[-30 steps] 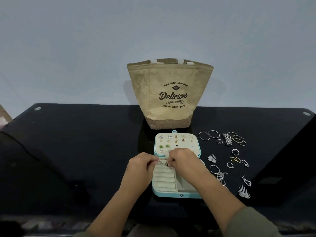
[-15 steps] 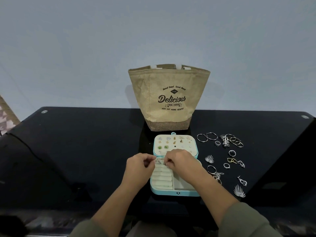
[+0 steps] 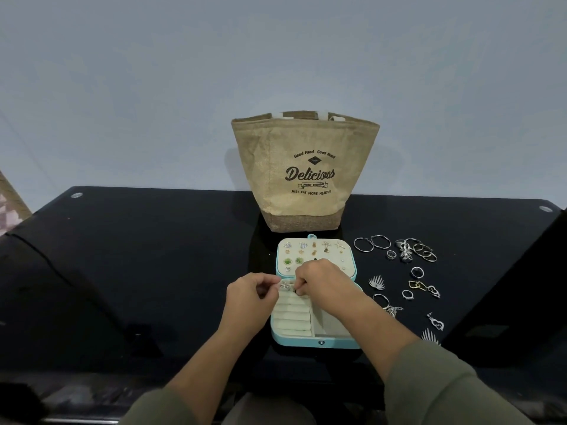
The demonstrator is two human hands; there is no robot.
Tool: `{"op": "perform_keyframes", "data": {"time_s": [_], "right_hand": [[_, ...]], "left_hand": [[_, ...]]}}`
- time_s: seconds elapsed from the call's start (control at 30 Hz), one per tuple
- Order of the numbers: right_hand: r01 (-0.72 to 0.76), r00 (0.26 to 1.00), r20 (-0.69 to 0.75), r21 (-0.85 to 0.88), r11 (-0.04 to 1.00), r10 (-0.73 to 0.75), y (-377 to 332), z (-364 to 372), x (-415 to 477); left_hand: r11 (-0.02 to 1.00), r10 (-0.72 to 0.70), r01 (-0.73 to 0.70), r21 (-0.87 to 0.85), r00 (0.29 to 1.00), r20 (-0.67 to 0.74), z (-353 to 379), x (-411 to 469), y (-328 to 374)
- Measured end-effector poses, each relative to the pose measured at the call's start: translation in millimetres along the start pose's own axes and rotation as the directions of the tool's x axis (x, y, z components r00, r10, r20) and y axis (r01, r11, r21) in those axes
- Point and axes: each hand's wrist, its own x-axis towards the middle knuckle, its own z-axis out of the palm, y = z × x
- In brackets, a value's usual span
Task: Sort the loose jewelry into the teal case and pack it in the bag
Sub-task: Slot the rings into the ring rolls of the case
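Note:
The teal case lies open on the black table, its lid panel studded with several earrings and its base lined with cream ring rolls. My left hand and my right hand meet over the top ring roll. Between their fingertips sits a small silver ring; the left hand pinches it, and the right hand's curled fingers press down beside it. Loose silver and gold jewelry is scattered to the right of the case. The tan bag stands open behind the case.
A pale wall rises right behind the table. The black tabletop stretches left of the case. Leaf-shaped earrings and hoops lie close to the case's right side. The table's front edge runs just under my forearms.
The view has shifted slightly. Both hands stay at the top ring roll, with small finger movements around the silver ring.

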Motion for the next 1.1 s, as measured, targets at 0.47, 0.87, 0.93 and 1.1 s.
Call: {"op": "perform_keyframes", "data": {"time_s": [0.47, 0.87, 0.93, 1.1], "right_hand": [[-0.129, 0.952, -0.251, 0.191, 0.973, 0.176, 46.1, -10.1, -65.9], [-0.328, 0.837, -0.352, 0.289, 0.899, 0.419, 140.4, -42.6, -107.5], [-0.347, 0.833, -0.348, 0.276, 0.896, 0.429, 158.1, -47.4, -112.1], [-0.371, 0.845, -0.326, 0.214, 0.904, 0.424, 189.6, -56.7, -107.3]], "left_hand": [[0.974, 0.084, -0.059, 0.217, 0.991, -0.106, 4.9, -8.5, 19.6], [0.858, 0.439, -0.48, 0.185, 0.871, 0.221, 103.6, -7.4, 111.5], [0.843, 0.449, -0.507, 0.181, 0.847, 0.284, 127.6, -0.2, 122.5], [0.839, 0.387, -0.494, 0.23, 0.837, 0.385, 174.3, 20.5, 138.1]]}}
